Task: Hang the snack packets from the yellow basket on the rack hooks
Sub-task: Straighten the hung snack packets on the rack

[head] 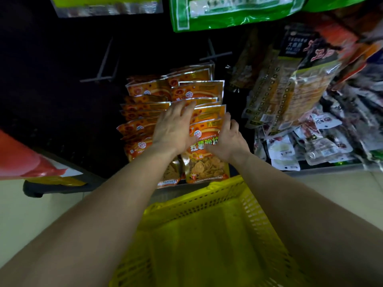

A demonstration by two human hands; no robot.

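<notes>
Orange foil snack packets (199, 90) with clear windows showing round chips hang in two close columns on the dark rack panel (51, 69), stacked one in front of another, straight ahead of the person and just above the far rim of the yellow perforated plastic basket (207, 235). The basket sits low in the view, between the two bare forearms.

The left hand (174, 127) lies palm-down on the packets, its fingers straight and slightly spread, the fingertips reaching onto the packets farther back in the right column. The right hand (228, 139) grips the front orange packet (207, 168) at its right edge, the thumb across the printed face and the fingers curled at the packet's side. That front packet hangs upright with its lower edge just above the basket's rim.

Two bare grey metal hooks (105, 61) stick out of the panel above and to the left of the orange columns. A large green packet (228, 13) hangs overhead. To the right hang olive and yellow packets (275, 90), and below them lie small white and clear packets (286, 150) in a heap. A red packet (24, 158) shows at the left edge, above the pale floor (41, 214).
</notes>
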